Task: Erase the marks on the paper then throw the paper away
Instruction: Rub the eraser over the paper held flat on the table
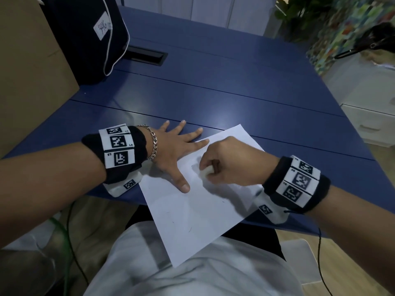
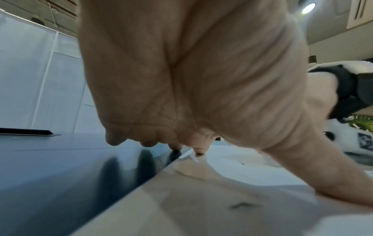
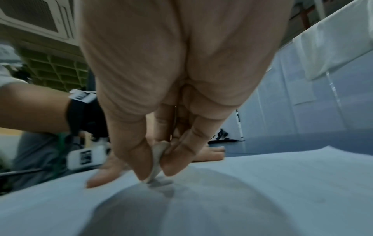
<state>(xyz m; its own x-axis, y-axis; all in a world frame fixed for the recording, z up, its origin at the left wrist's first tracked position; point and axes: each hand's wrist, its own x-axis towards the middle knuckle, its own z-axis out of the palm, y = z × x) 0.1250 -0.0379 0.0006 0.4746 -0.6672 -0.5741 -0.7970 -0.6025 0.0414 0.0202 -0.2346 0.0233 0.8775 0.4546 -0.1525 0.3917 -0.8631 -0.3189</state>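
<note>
A white sheet of paper [image 1: 192,210] lies at an angle on the blue table [image 1: 224,86], its near corner hanging over the table edge above my lap. A few faint pencil marks [image 1: 189,229] show on it. My left hand [image 1: 177,150] lies flat with spread fingers, thumb and forefinger pressing on the paper's left side [image 2: 222,199]. My right hand [image 1: 226,161] pinches a small white eraser [image 1: 207,172] between thumb and fingers, its tip touching the paper [image 3: 262,183] over a grey smudge. In the right wrist view the eraser [image 3: 158,157] shows between the fingertips.
A dark bag [image 1: 85,33] and a cardboard box [image 1: 27,71] stand at the far left of the table. A black cable slot [image 1: 147,55] sits beside the bag. White drawers [image 1: 369,116] stand to the right. A seated person [image 1: 380,41] is at far right.
</note>
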